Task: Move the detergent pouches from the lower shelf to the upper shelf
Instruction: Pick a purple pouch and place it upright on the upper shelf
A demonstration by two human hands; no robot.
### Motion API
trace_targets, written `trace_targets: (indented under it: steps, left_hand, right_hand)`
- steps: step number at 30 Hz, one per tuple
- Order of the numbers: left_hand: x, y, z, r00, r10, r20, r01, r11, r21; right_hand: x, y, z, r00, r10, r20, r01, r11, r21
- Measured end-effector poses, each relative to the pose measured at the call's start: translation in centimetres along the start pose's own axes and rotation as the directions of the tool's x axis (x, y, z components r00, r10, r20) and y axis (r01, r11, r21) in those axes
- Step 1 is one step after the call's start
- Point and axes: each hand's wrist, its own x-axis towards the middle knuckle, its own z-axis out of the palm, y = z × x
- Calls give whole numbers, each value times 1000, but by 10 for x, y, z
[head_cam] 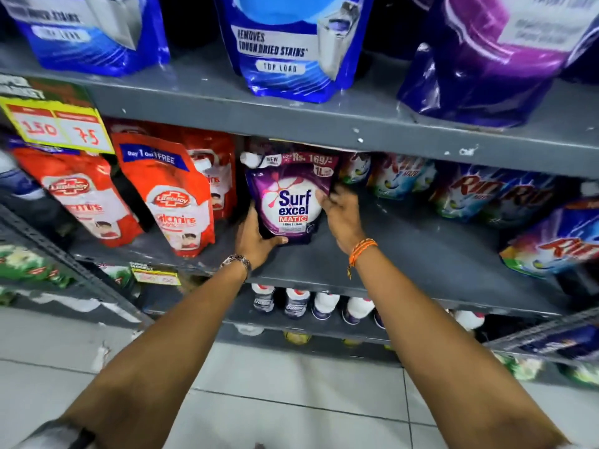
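Your left hand (256, 241) cupped the lower left corner of the purple Surf Excel pouch (290, 196), thumb laid along its bottom edge; a metal watch (238, 262) sat on that wrist. Your right hand (340, 215) gripped the pouch's right side, fingers curled behind it, thumb on the front; an orange thread band (361, 249) circled that wrist. Both hands were closed on the pouch.

Pouch: glossy soft plastic, rounded belly, white spout cap at its top left corner. It stood upright on the lower shelf (421, 254), a grey painted metal board, scuffed, with a bare stretch to the right of your hands.

Above, the front lip of the upper shelf (291, 124) ran close over the pouch's top; its paint was chipped in white specks. On that shelf, a blue top-load pouch (285, 50) stood over your hands, another blue pouch (90, 30) to the left and a shiny purple pouch (486, 59) to the right, with open gaps of board between them.

Left of your pouch leaned red Lifebuoy pouches (175, 196), just beside it. Right and behind stood Rin pouches (486, 192), well apart from your hands. A yellow price tag (58, 128) hung from the upper lip at far left. White bottles (324, 304) lined the shelf below; pale floor tiles (291, 384) lay beneath.
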Motion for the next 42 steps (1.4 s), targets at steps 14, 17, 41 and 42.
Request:
trace_targets:
  steps: [14, 17, 41, 42]
  left_hand:
    - [-198, 75, 31, 968, 118, 220, -100, 991, -93]
    - [-222, 119, 50, 949, 213, 232, -199, 977, -82]
    - [-120, 454, 146, 859, 488, 155, -487, 872, -46]
    - [-114, 453, 148, 864, 477, 163, -476, 878, -48]
  right_hand:
    - [-194, -39, -115, 989, -126, -77, 124, 992, -36]
    - [-221, -80, -159, 974, -199, -107, 200, 980, -3]
    - [-76, -348, -343, 822, -485, -297, 459, 874, -157]
    - [-71, -345, -343, 827, -479, -294, 457, 878, -143]
